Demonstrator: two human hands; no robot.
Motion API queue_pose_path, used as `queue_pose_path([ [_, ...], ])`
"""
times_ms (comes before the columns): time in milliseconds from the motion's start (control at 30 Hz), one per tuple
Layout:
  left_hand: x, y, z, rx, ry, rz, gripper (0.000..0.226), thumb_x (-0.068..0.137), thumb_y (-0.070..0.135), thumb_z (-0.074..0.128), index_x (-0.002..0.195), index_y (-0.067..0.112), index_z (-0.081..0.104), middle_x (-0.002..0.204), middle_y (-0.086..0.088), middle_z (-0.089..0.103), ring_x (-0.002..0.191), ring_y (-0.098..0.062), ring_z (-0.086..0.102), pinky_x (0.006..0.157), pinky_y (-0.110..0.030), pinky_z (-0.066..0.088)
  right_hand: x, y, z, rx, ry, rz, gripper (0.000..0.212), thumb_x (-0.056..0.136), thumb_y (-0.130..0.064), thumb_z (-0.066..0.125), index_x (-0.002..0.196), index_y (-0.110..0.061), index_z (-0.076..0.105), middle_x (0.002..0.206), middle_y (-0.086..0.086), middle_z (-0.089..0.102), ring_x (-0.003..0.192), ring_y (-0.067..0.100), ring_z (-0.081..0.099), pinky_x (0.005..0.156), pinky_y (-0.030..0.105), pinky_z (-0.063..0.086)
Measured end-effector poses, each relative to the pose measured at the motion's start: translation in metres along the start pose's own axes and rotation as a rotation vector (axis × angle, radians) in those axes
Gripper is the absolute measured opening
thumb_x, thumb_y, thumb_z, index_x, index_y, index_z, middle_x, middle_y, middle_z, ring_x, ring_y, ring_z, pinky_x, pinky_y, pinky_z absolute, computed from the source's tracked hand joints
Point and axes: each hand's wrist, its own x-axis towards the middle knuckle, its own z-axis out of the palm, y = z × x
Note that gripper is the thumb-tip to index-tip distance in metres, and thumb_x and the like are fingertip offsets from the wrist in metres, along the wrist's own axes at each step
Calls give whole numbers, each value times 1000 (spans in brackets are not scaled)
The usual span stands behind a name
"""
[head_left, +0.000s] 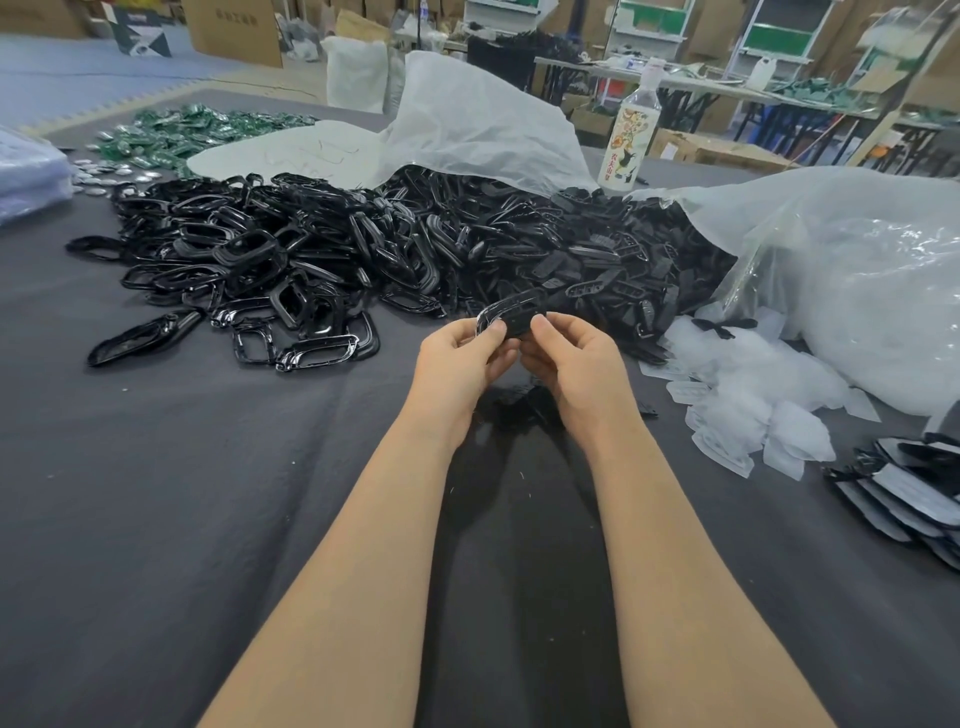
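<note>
Both my hands hold one small black plastic part (511, 314) above the dark cloth table (156, 467), just in front of the big heap. My left hand (462, 358) pinches its left end with thumb and curled fingers. My right hand (571, 358) grips its right end, thumb on top. The part is a shiny oval frame with a flat black piece against it. Behind it lies a wide pile of glossy black frames (249, 270) and a pile of flat black inserts (597, 249).
Clear plastic bags (857, 280) and small white film scraps (753, 395) lie at the right. Stacked finished pieces (904, 488) sit at the right edge. A bottle (628, 135) stands behind the heap. Green circuit boards (197, 135) and round metal discs (104, 171) lie far left.
</note>
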Motion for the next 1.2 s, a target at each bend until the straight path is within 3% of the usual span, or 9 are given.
queue_pose_path([
  [267,-1,6,0,-196,-7,-128,9,95,5,57,90,0,61,94,-13,63,67,-9,66,61,-16,55,-1,-1,0,-32,12,-11,9,95,-10,56,92,-12,63,77,0,67,68,7,65,67,20,53],
  [400,1,2,-1,-37,-1,-71,16,95,11,58,102,-2,64,90,-7,69,70,-7,68,70,-17,55,-1,0,1,-143,68,-71,9,94,-14,58,89,-18,63,76,-1,68,65,6,64,61,16,51],
  [500,1,-1,0,105,40,13,13,96,14,59,93,4,66,78,0,71,71,-5,69,71,-17,55,-1,1,1,-194,88,-108,9,94,-17,59,87,-21,63,75,-3,69,65,5,64,60,15,51],
  [667,0,1,0,25,45,-15,15,97,14,57,87,6,64,67,4,71,64,-3,68,63,-14,53,-2,-2,0,-160,2,-57,9,93,-22,60,88,-19,67,68,-10,67,61,0,60,58,16,49],
  [867,-3,5,-1,-115,-76,-99,18,97,21,56,91,8,66,77,0,73,67,-6,68,62,-16,53,0,-1,0,-110,1,-29,18,95,-21,57,78,-17,59,54,-15,58,54,0,55,54,18,47],
  [1067,-1,-2,3,122,30,40,13,95,15,59,88,7,65,72,2,70,69,-4,70,66,-16,54,1,3,2,-240,106,-105,18,94,-16,57,76,-18,60,49,-14,59,49,-4,55,51,14,49],
  [1200,-2,-2,3,185,18,71,17,95,4,57,81,9,65,77,-4,68,67,-6,69,62,-13,53,2,5,3,-292,155,-118,16,93,-18,59,78,-23,58,68,-3,66,61,5,62,62,25,53],
])
